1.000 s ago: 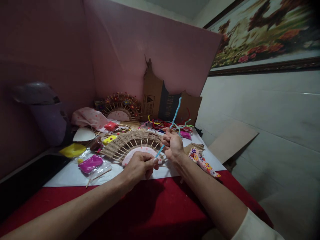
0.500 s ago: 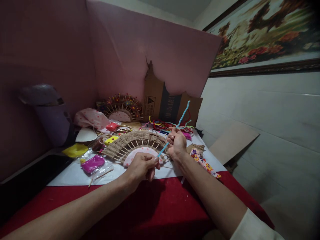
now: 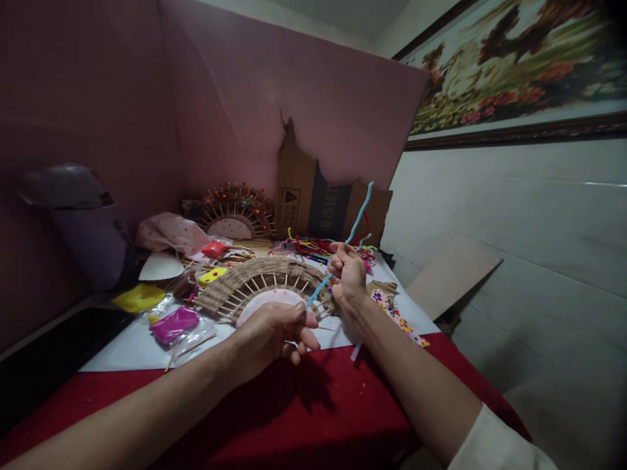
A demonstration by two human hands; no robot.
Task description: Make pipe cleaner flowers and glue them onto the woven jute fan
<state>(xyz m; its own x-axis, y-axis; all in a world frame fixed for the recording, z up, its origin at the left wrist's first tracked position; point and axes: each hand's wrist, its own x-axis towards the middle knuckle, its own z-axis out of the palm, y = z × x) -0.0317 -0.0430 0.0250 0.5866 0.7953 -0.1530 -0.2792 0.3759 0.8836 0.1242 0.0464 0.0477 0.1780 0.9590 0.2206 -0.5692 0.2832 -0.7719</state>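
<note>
Both hands hold one light blue pipe cleaner above the table. My left hand pinches its lower end with thumb and fingers. My right hand is closed in a fist round its middle, and the free end rises up and to the right. Just behind the hands lies a fan-shaped piece woven of twine over wooden sticks, with a pale pink half-round centre.
Bags of pink and yellow clay, loose sticks and a pile of coloured pipe cleaners lie on white paper over a red cloth. A second decorated fan, torn cardboard and a lilac container stand behind.
My left hand has come slightly toward me with the lower end. The right hand has stayed in its grip while the free end swung further up and right.
</note>
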